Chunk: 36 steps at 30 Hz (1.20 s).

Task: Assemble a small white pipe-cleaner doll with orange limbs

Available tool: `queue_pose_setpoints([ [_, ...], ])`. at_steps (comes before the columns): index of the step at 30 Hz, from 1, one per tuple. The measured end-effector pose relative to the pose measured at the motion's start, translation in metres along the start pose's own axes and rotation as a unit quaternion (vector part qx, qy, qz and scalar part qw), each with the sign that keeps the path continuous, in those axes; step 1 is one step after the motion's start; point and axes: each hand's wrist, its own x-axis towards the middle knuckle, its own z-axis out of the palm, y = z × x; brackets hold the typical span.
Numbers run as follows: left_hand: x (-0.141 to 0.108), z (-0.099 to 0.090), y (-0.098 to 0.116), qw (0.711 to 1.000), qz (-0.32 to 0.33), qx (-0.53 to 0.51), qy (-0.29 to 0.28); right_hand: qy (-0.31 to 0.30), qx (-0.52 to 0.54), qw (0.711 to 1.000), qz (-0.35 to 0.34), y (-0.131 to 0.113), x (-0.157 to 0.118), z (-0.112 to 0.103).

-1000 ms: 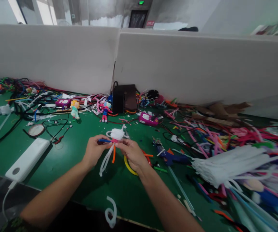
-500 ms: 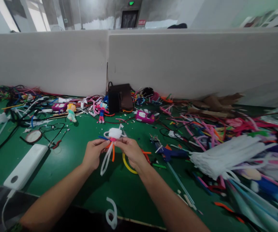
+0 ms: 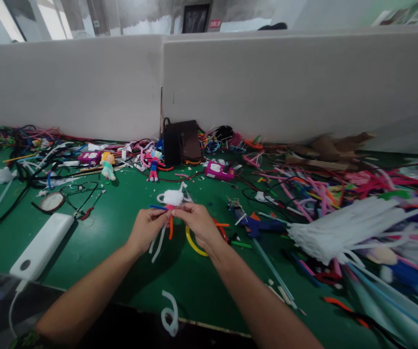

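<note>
Green workbench (image 3: 96,232), white power bank (image 3: 41,240), blue glue gun (image 3: 255,227), bundled white pipe cleaners (image 3: 332,232)

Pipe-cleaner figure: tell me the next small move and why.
Probably twist the pink band tighter. The left hand and right hand both pinch the figure right there, under its white tuft, so the join is already in their fingers, while the white strands and orange strand hang free below.

Left hand (image 3: 146,229) and right hand (image 3: 197,225) pinching a white fuzzy pipe-cleaner figure (image 3: 173,198) with orange and blue strands, curved yellow pipe-cleaner loop (image 3: 192,244) beside the right hand, white power bank (image 3: 41,240) on green tabletop (image 3: 121,228)
</note>
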Motion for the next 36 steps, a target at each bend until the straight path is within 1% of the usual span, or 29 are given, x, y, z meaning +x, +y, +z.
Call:
queue_pose_setpoints([
  [3,0.001,-0.001,0.000,1.000,-0.006,-0.007,0.009,0.000,-0.003,1.000,-0.005,0.003,0.001,0.001],
  [6,0.004,-0.004,-0.003,1.000,0.016,0.000,0.013,-0.006,-0.019,1.000,-0.017,0.002,0.000,0.000],
  [9,0.007,-0.007,-0.008,0.999,0.032,0.019,0.024,-0.016,-0.087,0.994,-0.059,-0.001,-0.003,-0.002],
  [12,0.010,-0.009,-0.011,0.999,0.028,0.010,0.040,-0.013,-0.178,0.975,-0.134,-0.003,-0.006,-0.005],
  [16,0.011,-0.008,-0.010,0.998,-0.008,-0.039,0.047,-0.020,-0.289,0.934,-0.208,-0.005,-0.008,-0.008],
  [18,0.011,-0.007,-0.009,0.997,-0.020,-0.051,0.053,-0.032,-0.363,0.901,-0.236,-0.006,-0.011,-0.009],
  [19,0.011,-0.006,-0.009,0.997,-0.022,-0.051,0.057,-0.036,-0.408,0.877,-0.252,-0.008,-0.012,-0.010],
  [20,0.012,-0.006,-0.010,0.997,-0.023,-0.048,0.061,-0.039,-0.456,0.848,-0.268,-0.010,-0.014,-0.011],
  [22,0.012,-0.006,-0.012,0.997,-0.017,-0.035,0.065,-0.040,-0.550,0.781,-0.293,-0.015,-0.018,-0.014],
  [24,0.013,-0.006,-0.013,0.998,-0.011,-0.024,0.062,-0.042,-0.621,0.718,-0.313,-0.022,-0.022,-0.017],
  [27,0.011,-0.006,-0.013,0.999,-0.009,-0.005,0.053,-0.062,-0.686,0.637,-0.345,-0.035,-0.026,-0.018],
  [31,0.008,-0.004,-0.007,0.998,-0.001,0.027,0.058,-0.133,-0.735,0.531,-0.400,-0.053,-0.026,-0.010],
  [33,0.008,-0.003,-0.006,0.997,0.001,0.033,0.065,-0.148,-0.744,0.497,-0.422,-0.060,-0.026,-0.005],
  [34,0.009,-0.003,-0.007,0.997,0.001,0.033,0.067,-0.148,-0.747,0.486,-0.429,-0.062,-0.027,-0.003],
  [36,0.011,-0.003,-0.009,0.998,0.003,0.019,0.064,-0.141,-0.750,0.478,-0.436,-0.063,-0.027,-0.003],
])
